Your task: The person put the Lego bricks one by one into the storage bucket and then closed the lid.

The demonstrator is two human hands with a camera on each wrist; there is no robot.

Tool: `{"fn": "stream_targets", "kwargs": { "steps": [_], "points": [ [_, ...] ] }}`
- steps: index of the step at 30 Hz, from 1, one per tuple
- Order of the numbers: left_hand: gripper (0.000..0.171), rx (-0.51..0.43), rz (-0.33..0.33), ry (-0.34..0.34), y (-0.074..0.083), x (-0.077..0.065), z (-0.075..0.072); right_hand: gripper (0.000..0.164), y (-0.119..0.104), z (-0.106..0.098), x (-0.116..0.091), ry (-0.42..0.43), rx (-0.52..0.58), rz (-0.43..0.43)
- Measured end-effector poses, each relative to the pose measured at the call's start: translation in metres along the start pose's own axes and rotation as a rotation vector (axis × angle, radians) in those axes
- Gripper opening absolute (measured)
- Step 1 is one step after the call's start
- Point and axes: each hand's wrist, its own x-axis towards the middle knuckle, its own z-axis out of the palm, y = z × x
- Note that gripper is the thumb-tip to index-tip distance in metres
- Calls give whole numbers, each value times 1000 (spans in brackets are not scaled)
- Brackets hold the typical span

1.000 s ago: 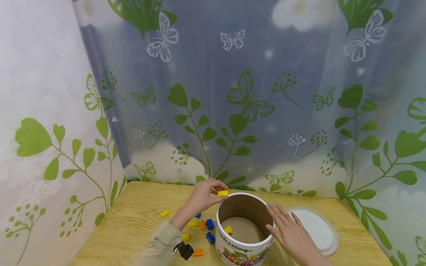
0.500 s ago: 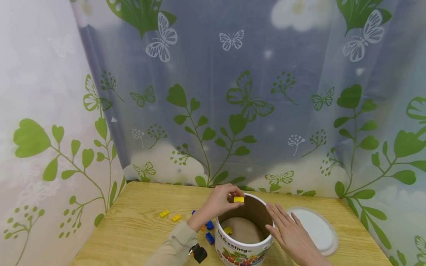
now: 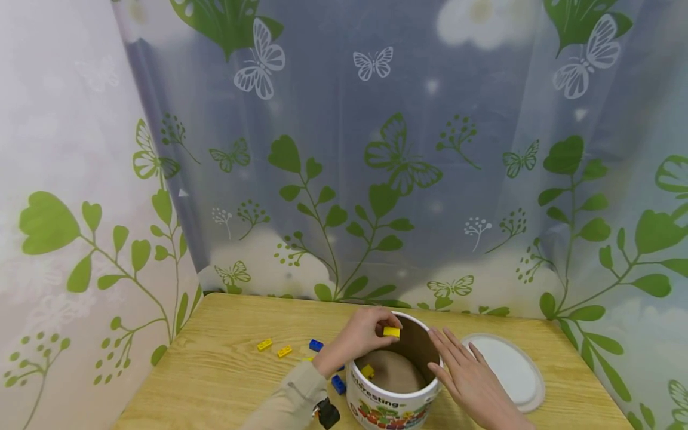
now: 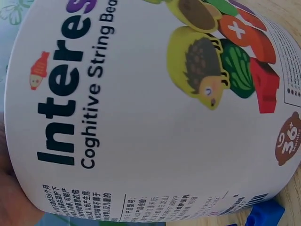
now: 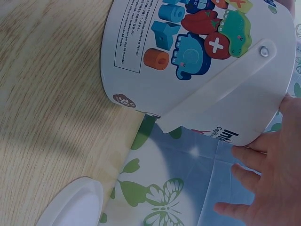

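Note:
A yellow toy brick (image 3: 392, 331) is pinched between the thumb and fingers of my left hand (image 3: 361, 335), over the mouth of a white bucket (image 3: 395, 416). Another yellow brick (image 3: 368, 372) lies inside that bucket. My right hand (image 3: 473, 382) lies against the right side of the rim with its fingers straight. In the right wrist view, the fingertips of the right hand (image 5: 273, 174) touch the printed bucket wall (image 5: 141, 94). The left wrist view is mostly filled by the bucket's label (image 4: 141, 122), with only part of the left hand (image 4: 16, 197) at the edge.
Left of the bucket lie two loose yellow bricks (image 3: 264, 344) and blue bricks (image 3: 316, 345), some partly hidden by the left arm. A white lid (image 3: 513, 373) lies on the wooden table (image 3: 231, 322) at the right. A patterned curtain (image 3: 344, 179) hangs behind.
My left hand has moved right and slightly down, bringing the yellow brick from the left rim to over the opening. The right hand stays on the bucket.

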Motion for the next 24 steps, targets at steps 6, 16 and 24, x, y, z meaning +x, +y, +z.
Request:
{"fn": "stream_targets", "kwargs": {
  "steps": [6,16,24],
  "points": [
    [19,34,-10,-14,0,0,3,58,0,-1,0,-1,-1,0],
    [21,-54,-24,53,1,-3,-1,59,0,0,0,-6,4,-4],
    [19,-159,-1,189,-3,-10,-15,59,0,0,0,-5,8,2]
  ]
}}
